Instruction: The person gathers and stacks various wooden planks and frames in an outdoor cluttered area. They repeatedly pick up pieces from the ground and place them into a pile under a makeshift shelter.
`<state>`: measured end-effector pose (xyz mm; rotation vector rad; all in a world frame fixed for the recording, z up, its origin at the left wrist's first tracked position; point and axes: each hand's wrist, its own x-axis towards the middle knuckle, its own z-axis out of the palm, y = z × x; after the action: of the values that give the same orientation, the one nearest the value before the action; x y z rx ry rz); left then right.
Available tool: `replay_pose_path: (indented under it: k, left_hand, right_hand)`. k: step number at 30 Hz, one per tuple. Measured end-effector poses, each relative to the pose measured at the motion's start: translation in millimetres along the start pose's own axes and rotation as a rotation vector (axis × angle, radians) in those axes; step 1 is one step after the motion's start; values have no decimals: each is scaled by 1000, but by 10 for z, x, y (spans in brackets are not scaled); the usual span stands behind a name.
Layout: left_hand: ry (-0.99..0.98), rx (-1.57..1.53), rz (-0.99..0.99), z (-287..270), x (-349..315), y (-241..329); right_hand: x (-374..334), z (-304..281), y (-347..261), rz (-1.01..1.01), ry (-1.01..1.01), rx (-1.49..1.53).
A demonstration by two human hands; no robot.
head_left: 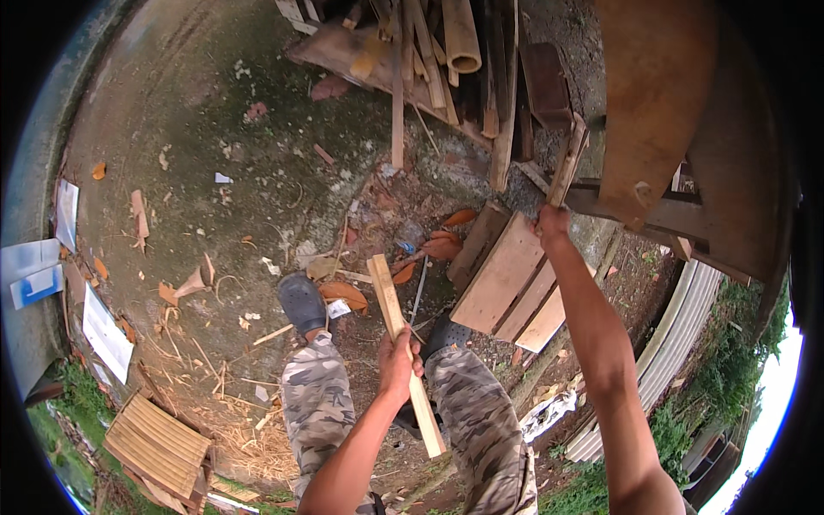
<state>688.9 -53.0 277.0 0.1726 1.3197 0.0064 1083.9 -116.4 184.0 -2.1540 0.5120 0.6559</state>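
My left hand [400, 365] is closed around the middle of a pale wooden batten [386, 296], which slants between my knees. Out to the right, my right hand [554, 221] grips the lower end of a brownish length of wood [567, 167], its fingers partly hidden by the wrist. Just below that hand sits a low slatted wooden stool [506, 275], or a small crate; its underside is out of sight. The batten and the stool stand apart.
Ahead lies a pile of planks and poles with a bamboo tube [462, 43]. Brown boards [652, 103] rise at the right. Dry leaves, wood shavings [253, 442] and paper scraps litter the ground. A woven-looking slatted box [159, 442] stands lower left, corrugated sheeting [657, 352] lower right.
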Motion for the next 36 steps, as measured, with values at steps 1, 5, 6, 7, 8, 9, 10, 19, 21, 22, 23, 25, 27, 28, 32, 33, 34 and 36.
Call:
replay_pose_path:
  k: [1, 5, 6, 7, 8, 9, 10, 19, 21, 22, 23, 25, 27, 28, 32, 33, 34, 36]
  left_hand:
    - [-57, -13, 2, 35, 38, -61]
    - [-79, 45, 7, 104, 64, -206]
    - [-90, 80, 27, 97, 56, -212]
    - [-101, 118, 43, 87, 41, -220]
    - [-89, 128, 46, 79, 33, -215]
    - [-78, 141, 51, 70, 29, -199]
    - [-64, 159, 64, 70, 32, -174]
    - [-88, 147, 204, 232, -368, 343]
    - [-107, 105, 208, 180, -684, 397]
    - [-107, 93, 244, 152, -842, 408]
    - [-62, 94, 224, 150, -944, 449]
    - [-49, 75, 249, 163, -983, 543]
    - [-141, 112, 351, 275, -722, 703]
    - [-145, 141, 345, 327, -583, 726]
    - [-223, 128, 494, 596, -172, 726]
    - [-221, 161, 511, 684, -84, 804]
    - [-241, 188, 543, 766, -10, 868]
    - [-252, 234, 600, 938, 134, 935]
  right_hand:
    - [49, 12, -38, 33, 19, 2]
    - [94, 56, -149, 84, -24, 46]
    - [93, 75, -187, 102, -30, 83]
    - [76, 89, -201, 91, -1, 114]
    - [60, 112, -221, 96, 35, 137]
    - [52, 144, -255, 98, 50, 157]
    - [44, 181, -289, 68, 72, 172]
    - [322, 375, -870, -254, 208, -174]
    - [527, 351, -1076, -357, 196, -275]
    - [642, 324, -1142, -405, 182, -331]
    - [763, 347, -1228, -429, 182, -349]
    - [1031, 427, -1371, -477, 187, -383]
    - [1331, 529, -1559, -578, 255, -474]
    - [1471, 535, -1526, -605, 301, -542]
    - [1926, 684, -1693, -556, 299, -661]
    - [1979, 699, -1708, -669, 332, -621]
    - [2016, 674, -1715, -663, 359, -625]
    - [2024, 632, -1713, -647, 398, -623]
